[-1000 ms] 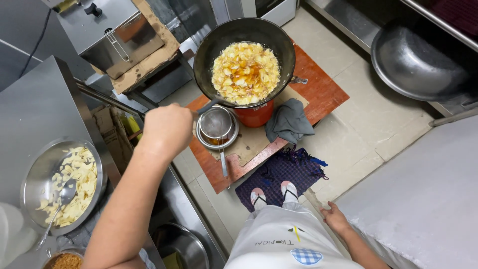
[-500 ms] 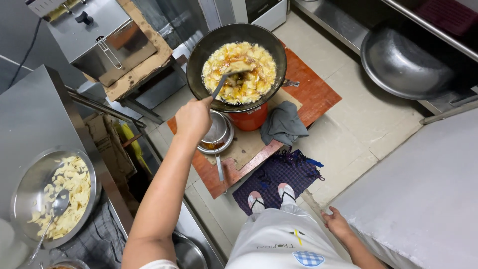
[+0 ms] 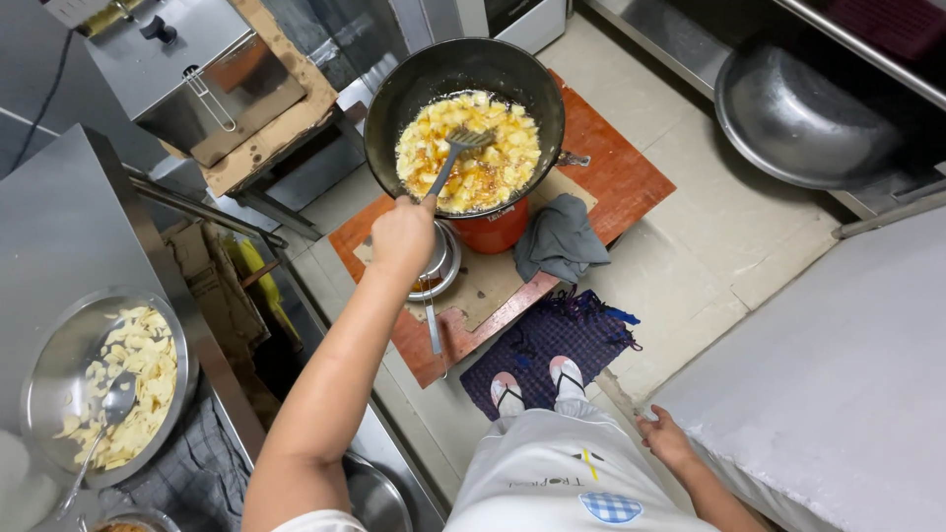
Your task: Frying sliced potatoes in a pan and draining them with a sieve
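Kitchen seen from above: pale tiled floor (image 3: 729, 246), steel counters (image 3: 59, 227) at left and right, a reddish wooden board (image 3: 621, 177) on the floor.

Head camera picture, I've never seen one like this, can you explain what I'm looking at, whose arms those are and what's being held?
The camera sits on a person's head and looks straight down, so the arms and sandalled feet are their own. The left hand holds a long-handled slotted metal spatula, its head in a large black wok of pale yellow chips in bubbling oil, low on a red wooden board. A crumpled grey cloth lies beside it. The right hand hangs empty by a steel counter. At left, a round steel tray holds more chips.
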